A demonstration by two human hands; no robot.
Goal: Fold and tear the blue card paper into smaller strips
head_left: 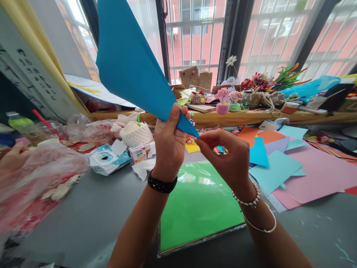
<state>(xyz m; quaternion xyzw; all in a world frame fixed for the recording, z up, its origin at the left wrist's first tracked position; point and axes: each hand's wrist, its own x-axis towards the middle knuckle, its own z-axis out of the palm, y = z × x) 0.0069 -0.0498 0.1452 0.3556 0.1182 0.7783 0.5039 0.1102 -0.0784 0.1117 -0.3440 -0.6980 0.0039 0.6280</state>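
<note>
A blue paper cone (pixel 131 63) is held up in front of me, its wide end toward the upper left and its sharp tip pointing down to the right. My left hand (pixel 170 145) is closed round it near the narrow end, thumb on top. With thumb and forefinger my right hand (pixel 227 154) pinches the very tip. Beneath both hands a shiny green sheet (pixel 200 208) lies flat on the grey table. The inside of the cone is hidden from me.
Colored paper sheets (pixel 320 167) overlap on the right. A wet-wipe pack (pixel 108 158), a small carton (pixel 138 153) and a coconut (pixel 136 133) with a green straw stand left. Another person's hand (pixel 16 158) shows at far left by crumpled plastic (pixel 55 167). Crafts, including pink flowers (pixel 222 95), crowd the windowsill.
</note>
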